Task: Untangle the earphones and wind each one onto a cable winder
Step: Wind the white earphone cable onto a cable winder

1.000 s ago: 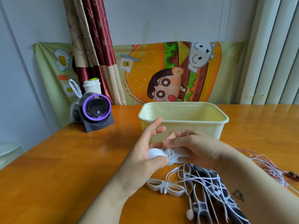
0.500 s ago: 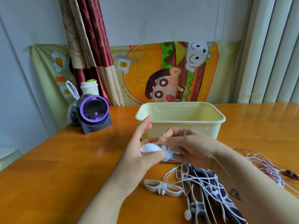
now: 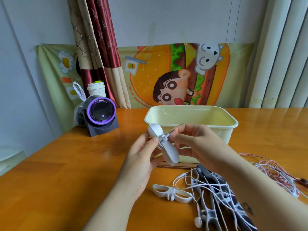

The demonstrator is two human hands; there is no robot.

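Head view is showing you the orange desk (image 3: 66, 172) stretching wide, with a cream plastic tub (image 3: 216, 135) sitting at its far middle. White earphones (image 3: 208, 185) are lying tangled among spare winders on the desk under your right forearm, and pink earphones (image 3: 275, 165) are trailing at the right edge. An empty winder (image 3: 171, 193) is lying just left of the tangle. Your left hand (image 3: 143, 157) is gripping a white cable winder (image 3: 168, 152) in front of the tub, with an earphone cable (image 3: 162, 138) wrapping its waist. Your right hand (image 3: 193, 142) is pinching the plug (image 3: 172, 131).
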